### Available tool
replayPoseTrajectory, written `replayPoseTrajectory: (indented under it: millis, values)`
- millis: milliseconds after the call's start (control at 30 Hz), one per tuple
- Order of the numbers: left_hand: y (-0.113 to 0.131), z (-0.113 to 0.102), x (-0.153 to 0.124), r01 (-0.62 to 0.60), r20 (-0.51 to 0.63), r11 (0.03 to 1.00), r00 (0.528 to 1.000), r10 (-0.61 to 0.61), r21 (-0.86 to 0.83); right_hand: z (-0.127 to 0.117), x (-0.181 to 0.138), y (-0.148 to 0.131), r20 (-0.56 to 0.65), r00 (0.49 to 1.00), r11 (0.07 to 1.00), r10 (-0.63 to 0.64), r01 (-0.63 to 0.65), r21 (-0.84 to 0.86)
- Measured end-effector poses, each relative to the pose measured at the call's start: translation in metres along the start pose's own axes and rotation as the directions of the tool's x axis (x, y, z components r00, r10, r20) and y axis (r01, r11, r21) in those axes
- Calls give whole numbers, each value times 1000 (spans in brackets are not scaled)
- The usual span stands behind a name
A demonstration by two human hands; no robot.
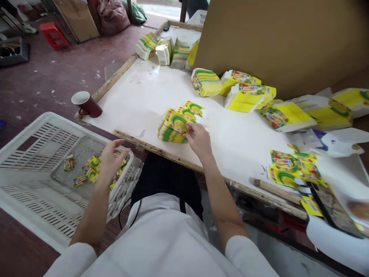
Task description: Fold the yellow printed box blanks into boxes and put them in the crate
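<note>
My right hand (199, 139) at the edge of a stack of printed yellow-and-green carton blanks (174, 125), which leans in overlapping layers on the white tabletop (144, 96) directly before me, near its wooden edge strip (158, 152). The thumb and forefinger meet the right side of the stack, slightly apart; whether they pinch a single blank or merely touch the edge, I cannot tell. A few similar blanks (196, 107) lie fanned out just behind the stack. My left hand (111, 161) is open, with the fingers parted and nothing visible in them, above the near-right rim of a white plastic basket (25, 154), where small folded boxes (92, 167) of like colouring lie scattered on the floor of the basket. I judge the step in hand to be the separating of one blank from the stack. The next move would call for a light pinch on the topmost layer alone, so that its neighbours do not slide, and for my free left hand over the table to take the other side. Reserve bundles of blanks (206, 82) stand along the far side, before a brown cardboard panel (273, 38).
</note>
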State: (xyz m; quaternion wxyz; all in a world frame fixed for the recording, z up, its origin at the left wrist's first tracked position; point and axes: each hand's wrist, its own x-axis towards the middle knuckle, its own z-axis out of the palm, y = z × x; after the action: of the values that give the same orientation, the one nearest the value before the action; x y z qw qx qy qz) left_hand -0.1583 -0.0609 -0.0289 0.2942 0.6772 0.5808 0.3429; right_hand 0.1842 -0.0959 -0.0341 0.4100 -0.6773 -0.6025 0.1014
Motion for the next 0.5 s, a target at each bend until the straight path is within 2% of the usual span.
replayPoseTrajectory:
  millis: [67,133,233,333,367,433,500]
  values:
    - [24,33,-4,1,140,969,990,35,-248,-7,-5,-9,-10,1000,1000,-27,27,4]
    - [48,62,-9,70,199,869,979,33,-490,-15,-11,-23,-21,999,999,-37,37,14]
    - [81,95,-17,148,218,590,975,49,-794,-16,-29,-51,30,998,987,-55,50,155]
    - [105,110,-22,208,222,343,975,3,-916,0,-54,-78,151,984,896,-89,13,443]
    - [110,111,-22,214,217,306,976,-26,-928,7,-63,-84,175,982,834,-79,-31,550]
    - [115,111,-20,174,156,299,984,-83,-938,20,-77,-93,234,971,720,-58,-122,683]
    - [114,109,-18,105,63,332,989,-135,-937,29,-85,-95,272,961,686,-41,-170,707]
